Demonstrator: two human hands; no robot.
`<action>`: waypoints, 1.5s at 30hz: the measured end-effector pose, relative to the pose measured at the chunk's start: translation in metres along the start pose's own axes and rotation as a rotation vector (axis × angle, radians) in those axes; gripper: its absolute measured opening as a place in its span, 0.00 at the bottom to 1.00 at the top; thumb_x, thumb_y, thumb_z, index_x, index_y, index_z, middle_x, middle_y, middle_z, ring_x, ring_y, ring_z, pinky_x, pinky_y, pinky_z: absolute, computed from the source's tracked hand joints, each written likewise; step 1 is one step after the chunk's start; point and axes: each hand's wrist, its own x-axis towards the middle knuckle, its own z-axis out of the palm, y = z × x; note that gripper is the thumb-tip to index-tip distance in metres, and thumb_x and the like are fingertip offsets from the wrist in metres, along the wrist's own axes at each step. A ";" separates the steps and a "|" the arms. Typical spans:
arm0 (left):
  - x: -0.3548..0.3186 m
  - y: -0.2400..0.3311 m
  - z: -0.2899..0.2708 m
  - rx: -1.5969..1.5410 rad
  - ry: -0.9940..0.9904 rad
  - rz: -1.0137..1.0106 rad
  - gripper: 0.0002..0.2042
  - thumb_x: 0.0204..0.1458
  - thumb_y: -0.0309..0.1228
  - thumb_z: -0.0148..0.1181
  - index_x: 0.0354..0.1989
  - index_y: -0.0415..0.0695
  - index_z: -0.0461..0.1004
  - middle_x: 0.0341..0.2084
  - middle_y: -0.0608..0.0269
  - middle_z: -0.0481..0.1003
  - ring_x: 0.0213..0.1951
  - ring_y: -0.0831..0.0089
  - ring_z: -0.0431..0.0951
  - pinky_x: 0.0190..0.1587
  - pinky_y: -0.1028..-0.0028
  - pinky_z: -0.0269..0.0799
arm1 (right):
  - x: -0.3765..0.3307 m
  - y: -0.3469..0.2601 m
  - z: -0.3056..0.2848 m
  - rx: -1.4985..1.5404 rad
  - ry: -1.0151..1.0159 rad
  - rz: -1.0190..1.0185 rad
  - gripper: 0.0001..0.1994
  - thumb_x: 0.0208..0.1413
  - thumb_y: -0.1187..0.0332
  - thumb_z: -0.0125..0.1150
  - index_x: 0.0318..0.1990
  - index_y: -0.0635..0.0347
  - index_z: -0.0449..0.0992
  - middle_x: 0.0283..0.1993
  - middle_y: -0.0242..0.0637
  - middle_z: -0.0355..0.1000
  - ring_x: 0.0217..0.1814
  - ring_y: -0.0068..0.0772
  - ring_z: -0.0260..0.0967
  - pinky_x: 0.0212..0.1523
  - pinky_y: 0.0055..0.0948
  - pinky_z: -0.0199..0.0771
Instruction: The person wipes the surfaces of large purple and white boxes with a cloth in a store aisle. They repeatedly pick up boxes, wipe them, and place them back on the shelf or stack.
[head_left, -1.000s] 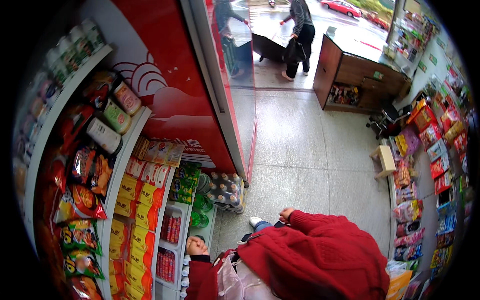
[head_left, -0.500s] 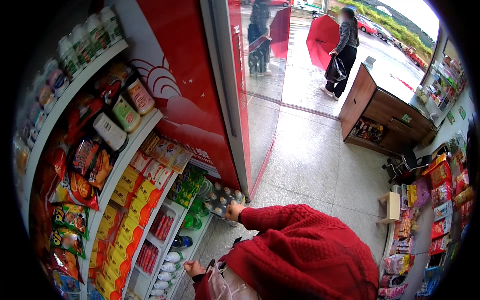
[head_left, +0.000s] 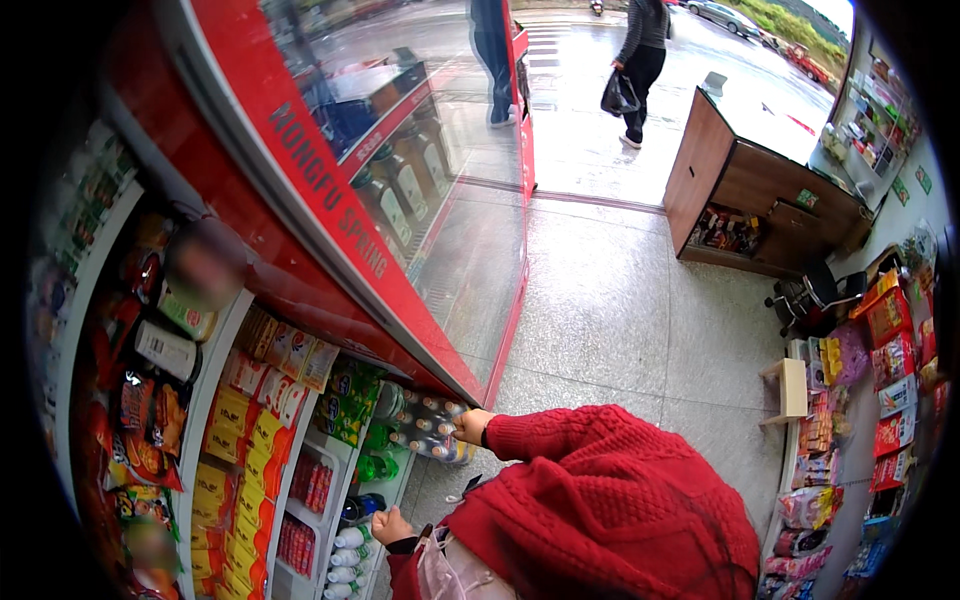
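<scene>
Head view: my right fingers (head_left: pixel 464 428) are curled together against the pack of bottles (head_left: pixel 425 428) on the low shelf (head_left: pixel 395 480), touching its near end; I cannot tell whether they grip it or only rest on it. My right hand (head_left: pixel 470 426) reaches out from the red sleeve (head_left: pixel 560 440), just under the bottom corner of the red cooler (head_left: pixel 400 200). My left hand (head_left: pixel 390 525) sits nearer and lower, closed into a loose fist beside a row of white-capped bottles (head_left: pixel 345 560); whether it holds anything is hidden.

The pack lies at the shelf's right end, near the floor (head_left: pixel 620 330). I judge it could slide off the edge if I pull one-handed, since it looks heavy and wrapped in slick film. Green bottles (head_left: pixel 365 465) stand just left of it and could be knocked. Snack packets (head_left: pixel 240 430) fill the shelves further left.
</scene>
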 end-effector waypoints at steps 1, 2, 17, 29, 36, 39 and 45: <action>-0.006 0.009 0.008 -0.015 -0.031 -0.037 0.21 0.44 0.16 0.56 0.14 0.51 0.48 0.07 0.72 0.55 0.08 0.84 0.52 0.09 0.77 0.47 | -0.002 0.002 -0.002 -0.002 0.010 -0.009 0.14 0.51 0.56 0.51 0.29 0.56 0.75 0.27 0.45 0.72 0.34 0.47 0.71 0.36 0.40 0.70; -0.009 0.015 0.013 -0.029 -0.061 -0.075 0.21 0.44 0.16 0.56 0.14 0.51 0.48 0.07 0.72 0.55 0.08 0.84 0.52 0.09 0.77 0.47 | -0.004 0.003 -0.004 -0.004 0.018 -0.018 0.14 0.50 0.56 0.51 0.29 0.56 0.75 0.27 0.45 0.72 0.34 0.47 0.71 0.36 0.40 0.70; -0.019 0.018 0.029 0.008 -0.064 -0.080 0.20 0.45 0.19 0.57 0.15 0.49 0.50 0.07 0.69 0.57 0.05 0.80 0.55 0.06 0.76 0.49 | -0.006 0.028 0.001 0.067 0.144 -0.030 0.13 0.46 0.58 0.56 0.23 0.59 0.70 0.22 0.46 0.69 0.27 0.49 0.69 0.29 0.41 0.68; -0.096 -0.016 -0.131 0.113 0.481 -0.019 0.20 0.40 0.22 0.58 0.15 0.50 0.48 0.07 0.70 0.51 0.09 0.79 0.52 0.10 0.74 0.46 | 0.030 -0.051 0.151 -0.047 -0.255 -0.388 0.13 0.47 0.58 0.55 0.25 0.60 0.73 0.25 0.44 0.71 0.29 0.45 0.70 0.32 0.38 0.69; -0.119 -0.023 -0.222 0.051 0.524 -0.114 0.19 0.38 0.22 0.58 0.15 0.48 0.49 0.07 0.69 0.51 0.10 0.78 0.53 0.11 0.73 0.48 | 0.000 -0.147 0.204 0.026 -0.350 -0.456 0.16 0.53 0.56 0.50 0.27 0.62 0.73 0.27 0.47 0.71 0.31 0.48 0.70 0.32 0.39 0.69; -0.101 0.000 -0.223 0.196 0.584 0.017 0.19 0.39 0.24 0.59 0.15 0.48 0.50 0.07 0.68 0.52 0.09 0.78 0.52 0.11 0.72 0.48 | -0.007 -0.155 0.215 0.042 -0.337 -0.453 0.18 0.55 0.55 0.48 0.28 0.63 0.73 0.29 0.49 0.72 0.33 0.51 0.70 0.34 0.39 0.69; -0.060 0.030 -0.186 -0.017 0.287 -0.087 0.19 0.42 0.25 0.58 0.16 0.49 0.49 0.07 0.69 0.52 0.07 0.79 0.51 0.07 0.75 0.45 | -0.017 -0.114 0.178 0.128 -0.168 -0.305 0.22 0.56 0.50 0.45 0.28 0.61 0.75 0.28 0.50 0.71 0.35 0.51 0.70 0.36 0.41 0.68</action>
